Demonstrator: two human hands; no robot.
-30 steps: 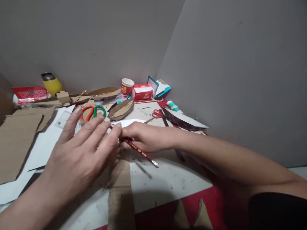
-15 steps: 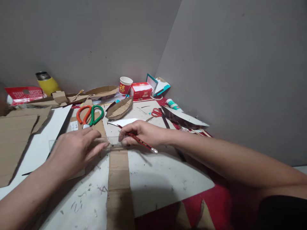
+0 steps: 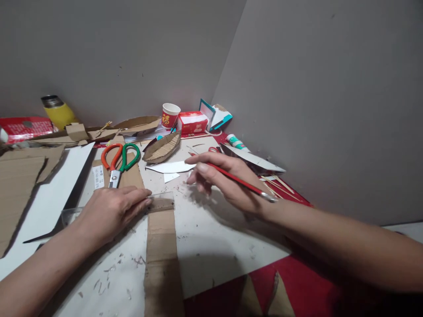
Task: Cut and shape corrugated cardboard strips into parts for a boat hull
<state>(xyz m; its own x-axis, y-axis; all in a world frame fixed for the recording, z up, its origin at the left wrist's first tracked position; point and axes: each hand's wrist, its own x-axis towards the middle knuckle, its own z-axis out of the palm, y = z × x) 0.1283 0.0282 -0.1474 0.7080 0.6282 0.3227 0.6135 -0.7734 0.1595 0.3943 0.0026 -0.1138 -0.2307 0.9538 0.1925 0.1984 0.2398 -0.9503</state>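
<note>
My left hand (image 3: 110, 210) lies flat, fingers stretched, pressing a clear plastic ruler (image 3: 161, 201) across the top of a long brown cardboard strip (image 3: 161, 255). My right hand (image 3: 224, 180) hovers to the right of the ruler, above the white board (image 3: 214, 237), and grips a red pencil (image 3: 241, 180) whose metal end points toward my wrist. A small white paper offcut (image 3: 171, 177) lies just left of the right hand's fingertips.
Orange and green scissors (image 3: 119, 160) lie behind the left hand. A cardboard leaf shape (image 3: 161, 149), a paper cup (image 3: 170, 115), a red box (image 3: 192, 123), a glue bottle (image 3: 235, 141), a yellow flask (image 3: 59, 112) and cardboard sheets (image 3: 20, 185) crowd the back and left. Grey walls close the corner.
My left hand came down flat onto the ruler. My right hand drew away from the ruler's end to the right with the pencil.
</note>
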